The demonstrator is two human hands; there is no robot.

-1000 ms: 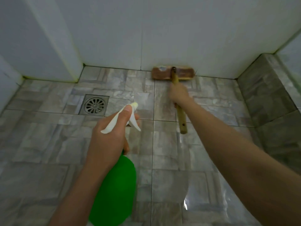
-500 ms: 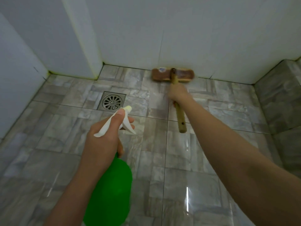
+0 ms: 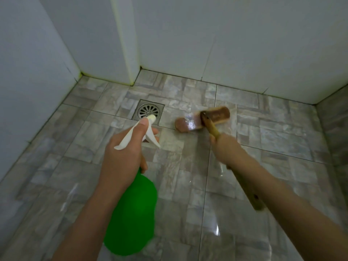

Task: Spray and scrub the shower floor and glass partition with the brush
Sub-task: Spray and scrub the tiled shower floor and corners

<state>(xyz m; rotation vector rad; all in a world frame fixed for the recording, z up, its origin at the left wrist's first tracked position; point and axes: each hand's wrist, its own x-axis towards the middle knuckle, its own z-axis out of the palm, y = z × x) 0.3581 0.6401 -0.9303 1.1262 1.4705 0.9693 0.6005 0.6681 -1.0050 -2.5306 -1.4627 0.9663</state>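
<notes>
Head view of a shower floor (image 3: 188, 185) of grey stone-look tiles, wet and glinting. The right hand (image 3: 224, 147) is gripping the wooden handle of the brush (image 3: 202, 119), fingers wrapped fully around it; beyond the grip the brush head is lying tilted on the tiles, blurred, while the butt of the handle is trailing back beneath the forearm. The left hand (image 3: 124, 157) is clasping the neck of the green spray bottle (image 3: 131, 213), thumb lying along the white nozzle, with the bottle body hanging below the grip. Just beyond the nozzle tip the square metal drain (image 3: 149, 111) is sitting in the floor, left of the brush head. White walls (image 3: 244, 44) are enclosing the far side
</notes>
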